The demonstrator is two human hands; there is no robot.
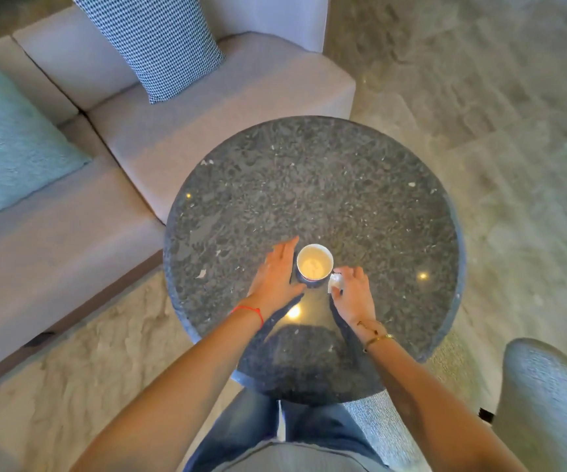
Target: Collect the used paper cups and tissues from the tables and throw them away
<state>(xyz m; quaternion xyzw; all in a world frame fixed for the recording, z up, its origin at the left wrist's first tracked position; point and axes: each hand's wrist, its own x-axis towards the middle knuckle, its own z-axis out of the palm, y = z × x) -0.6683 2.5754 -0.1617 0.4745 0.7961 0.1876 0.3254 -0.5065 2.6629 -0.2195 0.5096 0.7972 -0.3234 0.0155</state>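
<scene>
Left hand (277, 272) flat, fingers straight beside paper cup (314, 265), right hand (352, 289) pinching crumpled tissue (336, 283)

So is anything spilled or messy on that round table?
Nothing is spilled. The paper cup stands upright on the stone table. The only mess is a crumpled tissue beside it, pinched by the right hand. The left hand lies open beside the cup.

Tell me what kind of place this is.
Probably a lounge or lobby seating area: a pale sectional sofa with a patterned cushion, a round stone table on polished stone floor, and a used paper cup left behind.
</scene>
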